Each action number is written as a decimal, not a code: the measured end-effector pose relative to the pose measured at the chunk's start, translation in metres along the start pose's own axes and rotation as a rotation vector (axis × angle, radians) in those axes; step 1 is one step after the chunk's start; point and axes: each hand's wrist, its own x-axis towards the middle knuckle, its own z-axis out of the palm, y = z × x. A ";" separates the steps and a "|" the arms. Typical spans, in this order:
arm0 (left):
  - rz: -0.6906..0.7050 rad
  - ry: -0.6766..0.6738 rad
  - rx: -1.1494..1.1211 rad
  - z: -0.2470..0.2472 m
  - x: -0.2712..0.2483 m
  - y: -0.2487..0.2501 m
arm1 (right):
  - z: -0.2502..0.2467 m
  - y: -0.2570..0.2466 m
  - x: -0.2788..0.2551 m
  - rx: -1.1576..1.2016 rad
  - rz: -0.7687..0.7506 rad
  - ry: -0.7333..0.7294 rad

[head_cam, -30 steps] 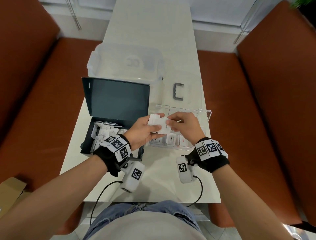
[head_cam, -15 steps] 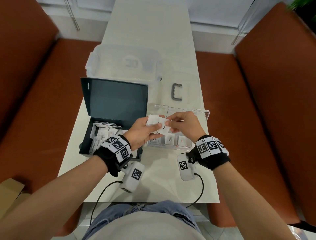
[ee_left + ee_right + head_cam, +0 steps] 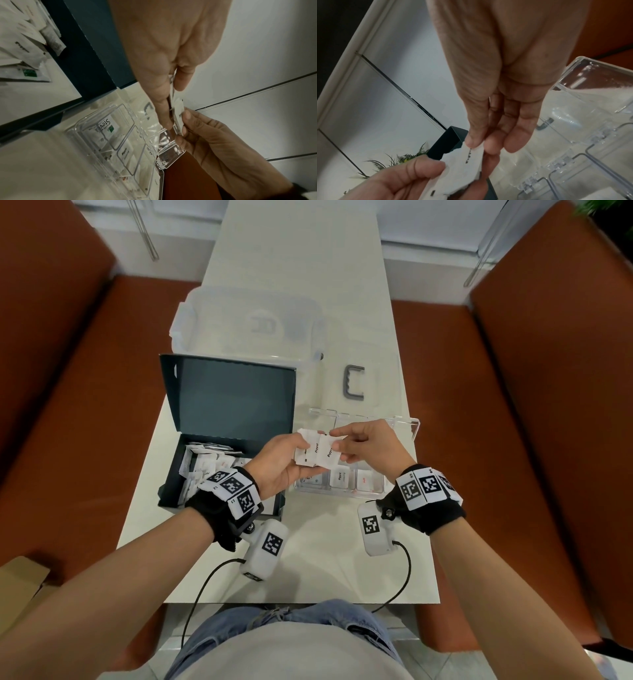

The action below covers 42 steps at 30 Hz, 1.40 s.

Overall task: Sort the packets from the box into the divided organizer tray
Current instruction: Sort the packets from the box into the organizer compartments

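My left hand [image 3: 286, 460] grips a small stack of white packets [image 3: 317, 453] above the near-left part of the clear divided organizer tray [image 3: 407, 422]. My right hand [image 3: 356, 445] pinches the right edge of a packet marked Pepper [image 3: 467, 161] between thumb and fingers. In the left wrist view the packets [image 3: 177, 116] show edge-on between both hands. The dark box [image 3: 178, 474] lies at left, lid up, with several white packets [image 3: 205, 463] inside. The tray's near compartments [image 3: 120, 142] hold a Stevia packet [image 3: 107, 123] and a Pepper packet [image 3: 125, 152].
A clear plastic tub [image 3: 246, 323] stands behind the box. A grey handle-shaped piece [image 3: 352, 385] lies on a clear lid beyond the tray. Brown benches [image 3: 513, 440] flank the narrow white table [image 3: 325, 570]. A cardboard box [image 3: 20, 580] sits at the lower left.
Both hands stay over the tray with the packets. The stack has fanned a little, and my right fingers have closed on the Pepper packet's edge.
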 end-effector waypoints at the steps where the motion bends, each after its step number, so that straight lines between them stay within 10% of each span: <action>1: 0.001 -0.006 0.013 0.001 -0.001 0.000 | 0.001 0.000 0.001 -0.002 0.003 -0.014; 42: 0.076 -0.011 0.082 0.001 -0.004 -0.001 | -0.011 -0.007 -0.008 0.108 0.088 -0.019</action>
